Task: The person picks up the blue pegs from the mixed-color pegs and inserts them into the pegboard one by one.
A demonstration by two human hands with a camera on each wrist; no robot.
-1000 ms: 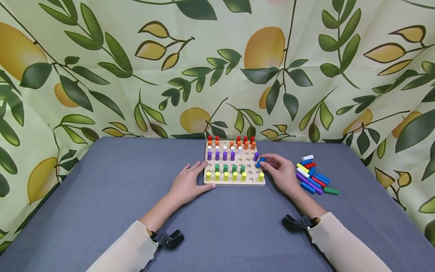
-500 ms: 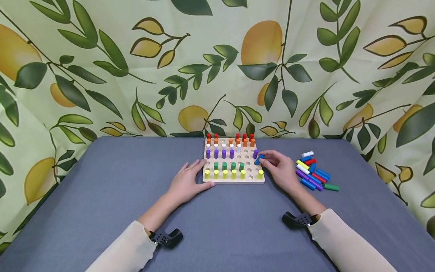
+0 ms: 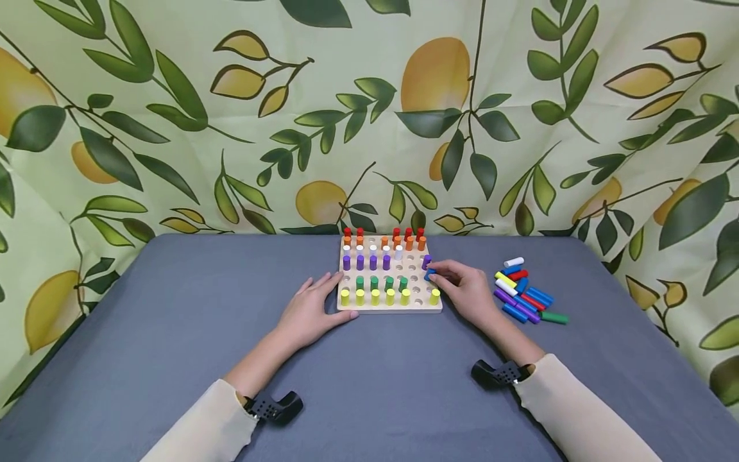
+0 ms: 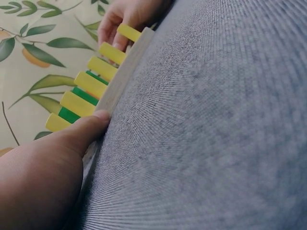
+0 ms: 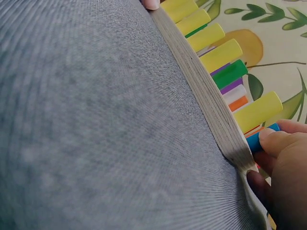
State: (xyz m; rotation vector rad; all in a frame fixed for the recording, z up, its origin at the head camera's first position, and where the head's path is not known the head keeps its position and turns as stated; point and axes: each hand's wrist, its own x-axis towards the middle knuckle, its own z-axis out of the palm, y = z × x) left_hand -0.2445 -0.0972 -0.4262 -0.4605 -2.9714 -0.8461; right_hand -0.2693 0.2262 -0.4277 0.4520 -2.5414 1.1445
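A light wooden pegboard (image 3: 389, 311) holds rows of upright coloured pegs. My right hand (image 3: 470, 295) is at the board's right edge, pinching a blue peg (image 3: 430, 274) between thumb and fingers. In the right wrist view the blue peg (image 5: 255, 141) stands at the board beside a yellow corner peg (image 5: 259, 112); whether its lower end is inside a hole is hidden. My left hand (image 3: 308, 314) rests against the board's left side, fingers extended, with the thumb (image 4: 91, 127) on the front edge.
Right of the board lies a loose heap of pegs (image 3: 522, 298) in blue, red, purple, white, yellow and green. A grey cloth (image 3: 369, 385) covers the table. Behind it hangs a leaf-and-fruit patterned curtain (image 3: 242, 154).
The blue peg, tilted in the right fingers earlier, is now lower and more upright at the board's right edge. The left hand keeps its place on the board. The head view has shifted slightly.
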